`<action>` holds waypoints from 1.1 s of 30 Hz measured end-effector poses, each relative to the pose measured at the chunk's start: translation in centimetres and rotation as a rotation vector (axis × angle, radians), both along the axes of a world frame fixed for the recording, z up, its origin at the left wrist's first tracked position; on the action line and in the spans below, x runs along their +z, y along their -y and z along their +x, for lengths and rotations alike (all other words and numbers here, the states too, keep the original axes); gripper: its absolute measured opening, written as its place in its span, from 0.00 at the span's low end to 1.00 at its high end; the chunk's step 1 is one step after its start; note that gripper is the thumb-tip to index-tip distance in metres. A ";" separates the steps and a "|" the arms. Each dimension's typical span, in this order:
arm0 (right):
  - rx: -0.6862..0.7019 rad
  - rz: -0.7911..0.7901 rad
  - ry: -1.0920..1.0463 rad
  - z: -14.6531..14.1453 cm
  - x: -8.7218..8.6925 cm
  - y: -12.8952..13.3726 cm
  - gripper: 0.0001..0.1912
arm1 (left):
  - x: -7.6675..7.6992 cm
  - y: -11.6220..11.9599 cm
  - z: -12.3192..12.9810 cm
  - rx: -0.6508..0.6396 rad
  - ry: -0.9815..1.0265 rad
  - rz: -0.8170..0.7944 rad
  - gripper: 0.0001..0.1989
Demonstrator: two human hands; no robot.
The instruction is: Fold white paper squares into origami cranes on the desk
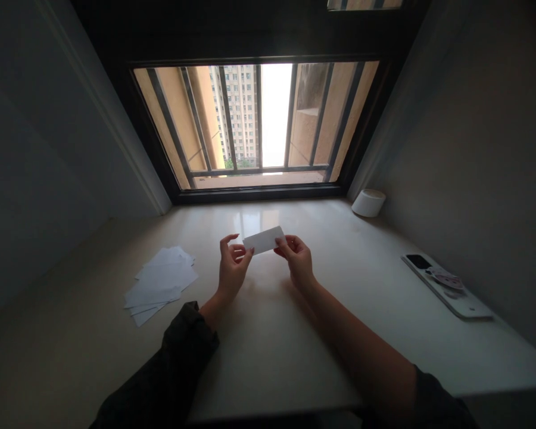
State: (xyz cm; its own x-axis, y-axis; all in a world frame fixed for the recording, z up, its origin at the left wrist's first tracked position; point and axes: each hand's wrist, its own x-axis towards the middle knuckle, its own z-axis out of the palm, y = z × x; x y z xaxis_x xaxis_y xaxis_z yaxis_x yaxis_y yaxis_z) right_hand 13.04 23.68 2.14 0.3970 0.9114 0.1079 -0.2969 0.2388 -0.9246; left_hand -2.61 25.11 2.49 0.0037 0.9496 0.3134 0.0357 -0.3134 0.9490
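Note:
A small white rectangle of folded paper or card [263, 240] is held up above the pale sill, tilted with its right end higher. My right hand [298, 257] pinches its right end between thumb and fingers. At the lower left corner, my left hand [233, 265] has its thumb and bent fingers closed on the edge, while the index finger is raised and curled away. Left of my left hand lies a loose, fanned pile of white paper sheets [165, 279].
A phone [449, 289] with a round grip on its back lies at the right side of the pale sill [268, 357]. Near the window's right corner stands a white cylindrical object [368, 202]. A dark-framed window [261, 194] with bars closes off the far side; walls flank both sides.

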 end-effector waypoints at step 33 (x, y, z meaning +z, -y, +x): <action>0.040 0.108 0.242 -1.2 -0.8 0.7 0.17 | 0.1 0.1 0.2 -0.133 0.016 -0.082 0.19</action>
State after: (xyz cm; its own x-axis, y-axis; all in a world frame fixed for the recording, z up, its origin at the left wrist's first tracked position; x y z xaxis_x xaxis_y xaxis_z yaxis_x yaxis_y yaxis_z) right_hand 11.83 22.98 1.38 0.3115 0.9041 0.2926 -0.0820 0.3323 -0.9396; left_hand -2.45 25.01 2.62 0.1267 0.9635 0.2358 -0.0159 -0.2357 0.9717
